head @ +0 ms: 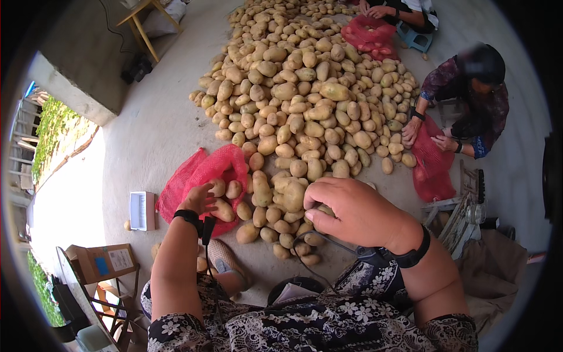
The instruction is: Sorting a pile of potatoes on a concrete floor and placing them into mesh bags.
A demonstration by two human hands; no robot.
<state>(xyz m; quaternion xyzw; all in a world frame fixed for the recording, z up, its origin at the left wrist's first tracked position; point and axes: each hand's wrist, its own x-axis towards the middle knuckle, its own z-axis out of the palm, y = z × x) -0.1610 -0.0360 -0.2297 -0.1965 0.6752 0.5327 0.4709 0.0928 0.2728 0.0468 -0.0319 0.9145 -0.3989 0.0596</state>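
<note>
A large heap of potatoes [308, 105] spreads over the concrete floor in front of me. My left hand [199, 200] is at the mouth of a red mesh bag [184, 176], fingers apart, beside several potatoes lying in it; whether a fingertip touches one I cannot tell. The bag lies on its side with its opening towards the heap. My right hand [338, 211] is over the near right edge of the heap, its fingers curled around a potato [326, 210] that is partly hidden under the palm. A thin black cable runs below this hand.
A person [475, 97] at the right handles another red mesh bag [429, 163]; a second person [409, 15] sits at the top right by a filled bag [369, 37]. A white box [142, 211] stands on the floor at left. A cardboard box [101, 262] is lower left, a wooden stool [140, 22] upper left.
</note>
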